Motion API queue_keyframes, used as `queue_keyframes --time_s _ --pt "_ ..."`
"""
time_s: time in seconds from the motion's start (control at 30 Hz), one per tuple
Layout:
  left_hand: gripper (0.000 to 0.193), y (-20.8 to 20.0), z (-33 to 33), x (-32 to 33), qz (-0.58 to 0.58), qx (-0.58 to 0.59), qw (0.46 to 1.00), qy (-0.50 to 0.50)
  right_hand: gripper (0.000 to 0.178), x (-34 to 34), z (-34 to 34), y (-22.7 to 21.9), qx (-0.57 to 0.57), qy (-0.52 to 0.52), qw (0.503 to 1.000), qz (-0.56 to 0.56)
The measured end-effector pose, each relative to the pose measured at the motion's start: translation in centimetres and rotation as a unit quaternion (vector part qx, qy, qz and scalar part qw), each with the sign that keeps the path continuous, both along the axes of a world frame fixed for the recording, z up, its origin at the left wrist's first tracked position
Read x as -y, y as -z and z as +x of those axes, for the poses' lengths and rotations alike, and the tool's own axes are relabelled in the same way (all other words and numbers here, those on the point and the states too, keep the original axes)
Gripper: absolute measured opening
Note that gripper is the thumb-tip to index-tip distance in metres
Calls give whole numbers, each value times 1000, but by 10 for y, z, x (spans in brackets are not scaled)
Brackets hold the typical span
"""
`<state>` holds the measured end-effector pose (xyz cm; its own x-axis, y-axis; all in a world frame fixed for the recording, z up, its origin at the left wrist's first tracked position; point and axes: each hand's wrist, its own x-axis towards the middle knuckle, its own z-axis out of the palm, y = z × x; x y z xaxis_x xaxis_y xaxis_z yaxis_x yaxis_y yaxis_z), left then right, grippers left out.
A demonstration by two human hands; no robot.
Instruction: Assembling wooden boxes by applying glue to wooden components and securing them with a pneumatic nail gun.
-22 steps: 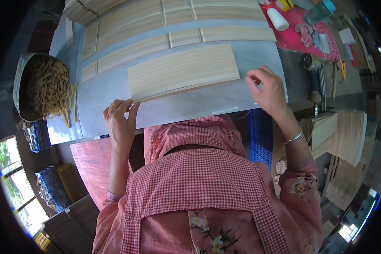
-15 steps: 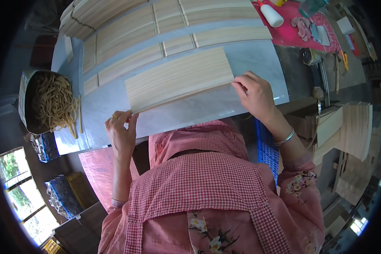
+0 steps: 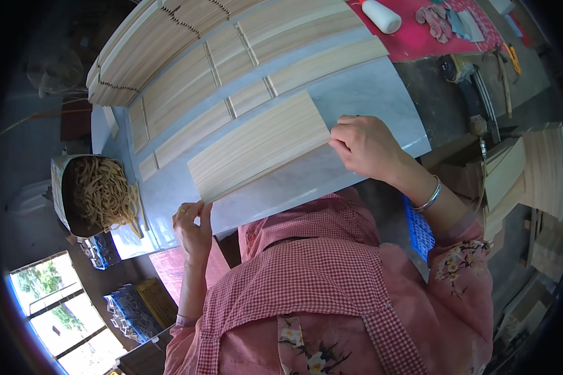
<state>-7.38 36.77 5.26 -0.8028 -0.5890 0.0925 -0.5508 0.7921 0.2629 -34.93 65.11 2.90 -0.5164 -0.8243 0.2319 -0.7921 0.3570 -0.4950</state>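
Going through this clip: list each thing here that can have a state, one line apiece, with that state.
Left hand: fingers pinching the sheet's near-left corner.
Right hand: fingers pressed on the sheet's right end.
Pale wooden sheet: flat on the grey tabletop, tilted.
Metal bin: open, full of pale strips.
White bottle: lying on its side.

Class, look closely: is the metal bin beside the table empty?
No, the metal bin is heaped with pale, tangled strips.
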Motion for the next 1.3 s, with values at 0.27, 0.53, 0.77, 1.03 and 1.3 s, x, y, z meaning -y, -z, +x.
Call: queue_keyframes --time_s 0.27,0.53,0.77,1.03,1.3 --pt "36 -65 -80 -34 -2 68 982 177 5 -7 -1 -7 175 84 974 -116" --pt "48 -5 -179 -82 -3 -62 935 348 9 57 -6 24 116 186 948 -231" --pt "43 14 -191 -78 73 -66 934 343 13 73 -3 30 111 226 937 -242" --pt "38 20 -191 -78 95 -100 935 327 15 78 1 17 56 227 951 -200" --pt "35 19 -192 -79 95 -96 936 326 16 76 0 23 66 213 952 -208"
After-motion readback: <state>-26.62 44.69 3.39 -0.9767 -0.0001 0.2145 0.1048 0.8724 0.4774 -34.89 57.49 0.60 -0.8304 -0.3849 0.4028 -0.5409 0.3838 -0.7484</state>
